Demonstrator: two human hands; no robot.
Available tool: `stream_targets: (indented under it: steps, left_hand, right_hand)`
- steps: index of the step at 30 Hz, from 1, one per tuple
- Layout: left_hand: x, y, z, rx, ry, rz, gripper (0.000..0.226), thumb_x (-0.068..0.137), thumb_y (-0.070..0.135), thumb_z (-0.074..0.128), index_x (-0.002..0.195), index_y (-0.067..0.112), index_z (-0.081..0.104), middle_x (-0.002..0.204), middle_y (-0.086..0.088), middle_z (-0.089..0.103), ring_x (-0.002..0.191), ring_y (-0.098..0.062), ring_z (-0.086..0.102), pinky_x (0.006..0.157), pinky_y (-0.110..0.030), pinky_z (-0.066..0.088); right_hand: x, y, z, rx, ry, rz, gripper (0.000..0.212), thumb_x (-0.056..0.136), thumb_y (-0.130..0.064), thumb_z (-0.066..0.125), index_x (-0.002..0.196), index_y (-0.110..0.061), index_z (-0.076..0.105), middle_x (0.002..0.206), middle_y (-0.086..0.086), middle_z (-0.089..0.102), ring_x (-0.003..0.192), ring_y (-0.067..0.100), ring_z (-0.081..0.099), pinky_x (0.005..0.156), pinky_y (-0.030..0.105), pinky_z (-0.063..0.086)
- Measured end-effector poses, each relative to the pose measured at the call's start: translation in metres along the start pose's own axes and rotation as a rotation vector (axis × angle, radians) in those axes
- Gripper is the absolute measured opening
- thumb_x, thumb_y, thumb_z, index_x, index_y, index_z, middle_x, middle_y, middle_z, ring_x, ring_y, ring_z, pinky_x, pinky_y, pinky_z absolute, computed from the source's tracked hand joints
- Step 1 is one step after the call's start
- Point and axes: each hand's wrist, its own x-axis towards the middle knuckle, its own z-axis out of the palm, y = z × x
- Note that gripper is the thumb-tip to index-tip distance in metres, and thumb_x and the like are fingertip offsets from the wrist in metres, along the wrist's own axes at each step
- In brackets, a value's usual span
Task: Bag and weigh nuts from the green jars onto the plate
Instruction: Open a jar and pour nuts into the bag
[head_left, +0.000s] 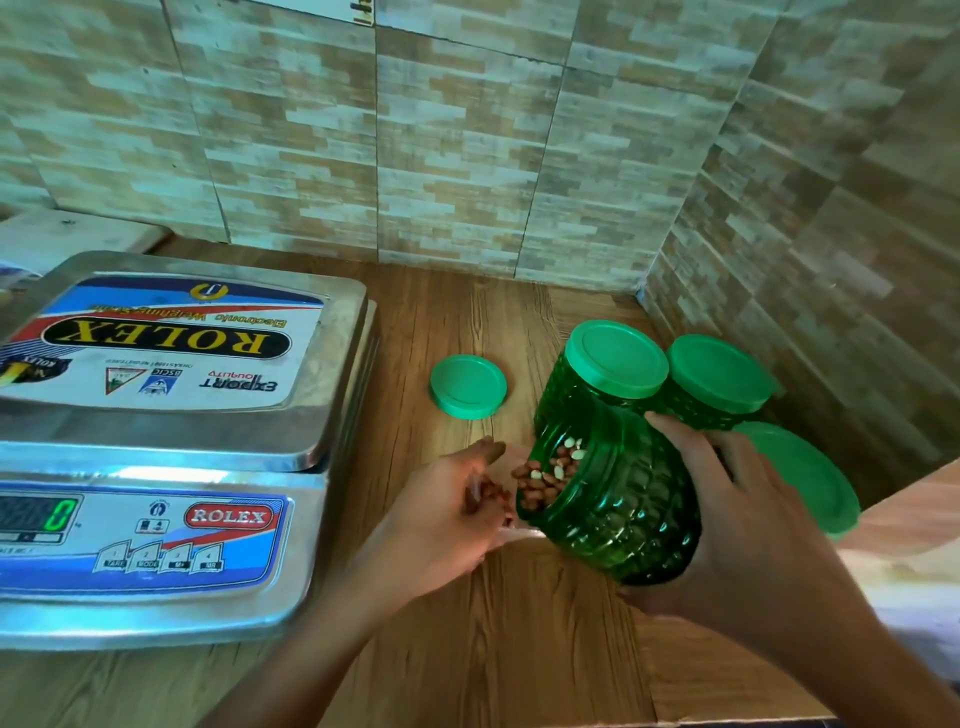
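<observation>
i see bare surface (519, 649) just right of the scale (156, 415); farther right, a loose lid (468, 387) and capped jars (615, 364) block.

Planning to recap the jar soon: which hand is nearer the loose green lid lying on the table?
Left. The left hand, holding the clear bag, is just on the near side of the lid; the right hand grips the tilted jar farther right.

Even daylight is falling on the wooden surface (519, 322), leaving faint shadows. Glare is streaking the scale pan (171, 426) and glinting off the green jar (628, 509). Motion blur is smearing the left hand (447, 514) and the clear bag (515, 535) it is holding. Wide-angle distortion is bowing the tiled wall (467, 156), and past the surface's right edge the picture is blowing out white.
</observation>
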Motion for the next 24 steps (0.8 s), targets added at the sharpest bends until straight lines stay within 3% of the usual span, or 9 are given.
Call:
stream_targets:
  steps: [1,3,6,9,12,14,16,19,24]
  left_hand:
    - [0.001,-0.003,-0.002,-0.034,0.009,-0.015,0.041,0.092,0.005,0.050,0.122,0.033,0.045,0.068,0.009,0.065,0.052,-0.008,0.062,0.045,-0.023,0.048]
    - [0.002,-0.006,-0.005,-0.025,0.036,-0.014,0.041,0.091,0.004,0.051,0.127,0.025,0.049,0.107,0.000,0.068,0.090,-0.032,0.066,0.074,-0.047,0.056]
    - [0.004,-0.009,-0.012,0.083,0.120,-0.004,0.045,0.089,0.000,0.051,0.131,0.016,0.050,0.134,-0.003,0.054,0.111,-0.037,0.053,0.091,-0.041,0.045]
    - [0.006,-0.010,-0.017,0.117,0.144,0.013,0.042,0.091,0.003,0.050,0.131,0.014,0.050,0.139,0.001,0.048,0.104,-0.023,0.060,0.078,-0.025,0.053]
    - [0.008,-0.011,-0.016,0.218,0.157,0.022,0.046,0.090,0.029,0.057,0.133,0.017,0.047,0.133,0.010,0.052,0.102,-0.009,0.062,0.080,-0.016,0.048]
    - [0.006,-0.012,-0.013,0.276,0.143,0.036,0.060,0.078,0.048,0.065,0.129,0.022,0.050,0.111,0.025,0.056,0.090,0.008,0.059,0.078,-0.009,0.044]
    - [0.006,-0.018,-0.010,0.406,0.143,0.035,0.076,0.069,0.057,0.069,0.134,0.027,0.045,0.114,0.020,0.059,0.085,0.003,0.059,0.079,-0.013,0.047]
    - [0.004,-0.029,-0.004,0.573,0.179,0.067,0.071,0.075,0.050,0.068,0.138,0.034,0.038,0.122,0.010,0.061,0.079,0.002,0.056,0.070,-0.009,0.044]
    - [-0.002,-0.033,0.000,0.540,0.231,0.144,0.039,0.080,0.034,0.069,0.119,0.036,0.060,0.105,0.011,0.070,0.080,0.006,0.062,0.070,-0.007,0.049]
  right_hand:
    - [-0.002,0.000,0.007,0.105,-0.034,0.040,0.127,0.026,-0.069,0.069,0.139,-0.039,0.019,0.114,-0.009,0.037,0.107,0.015,0.043,0.092,0.040,0.042]
    - [-0.006,0.002,0.023,0.314,-0.027,0.097,0.131,0.025,-0.054,0.085,0.138,-0.039,0.021,0.115,-0.013,0.032,0.110,0.008,0.037,0.096,0.031,0.036]
    - [-0.012,0.003,0.049,0.578,0.053,0.165,0.127,0.026,-0.029,0.095,0.129,-0.041,0.022,0.121,-0.010,0.036,0.114,0.007,0.037,0.094,0.025,0.032]
    - [-0.017,0.005,0.080,0.710,0.144,0.241,0.129,0.023,-0.038,0.094,0.128,-0.045,0.021,0.129,-0.006,0.042,0.118,0.010,0.041,0.094,0.029,0.036]
    - [-0.019,0.002,0.103,0.761,0.249,0.346,0.130,0.022,-0.054,0.085,0.132,-0.043,0.017,0.131,-0.008,0.039,0.119,0.008,0.037,0.096,0.029,0.035]
    - [-0.016,0.000,0.115,0.775,0.307,0.382,0.134,0.025,-0.038,0.095,0.133,-0.039,0.015,0.131,-0.006,0.036,0.121,0.008,0.034,0.098,0.027,0.032]
    - [-0.013,0.000,0.124,0.786,0.344,0.384,0.133,0.032,-0.023,0.096,0.135,-0.035,0.013,0.134,-0.003,0.035,0.124,0.008,0.032,0.102,0.026,0.028]
    - [-0.011,-0.004,0.133,0.905,0.342,0.470,0.134,0.035,-0.023,0.093,0.143,-0.021,0.014,0.141,0.004,0.036,0.125,0.008,0.030,0.104,0.025,0.026]
    - [-0.022,-0.001,0.146,0.859,0.285,0.475,0.132,0.040,-0.033,0.091,0.146,-0.020,0.013,0.144,0.006,0.037,0.130,0.017,0.033,0.104,0.030,0.029]
